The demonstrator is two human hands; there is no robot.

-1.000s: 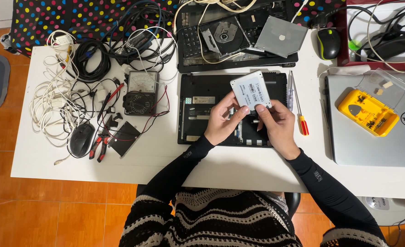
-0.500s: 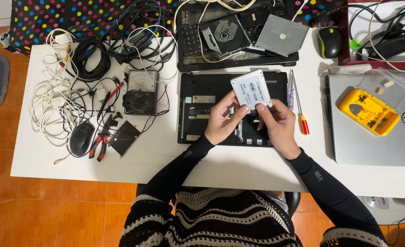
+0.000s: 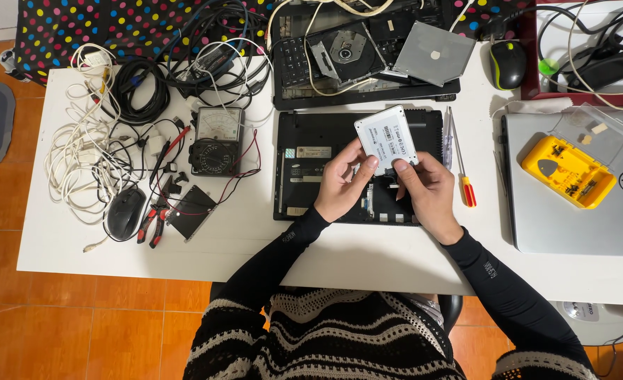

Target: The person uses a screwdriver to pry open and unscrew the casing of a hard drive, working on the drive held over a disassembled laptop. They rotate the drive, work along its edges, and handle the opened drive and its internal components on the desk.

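Overhead view of a white desk. Both hands hold a flat white drive (label side up) above an opened black laptop base. The left hand and right hand have fingers clamped on its lower edge. A red-handled screwdriver lies just beside the laptop.

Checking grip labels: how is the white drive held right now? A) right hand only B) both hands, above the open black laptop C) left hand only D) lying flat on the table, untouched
B: the left hand and right hand both pinch the lower edge of the white drive, raised over the open black laptop.
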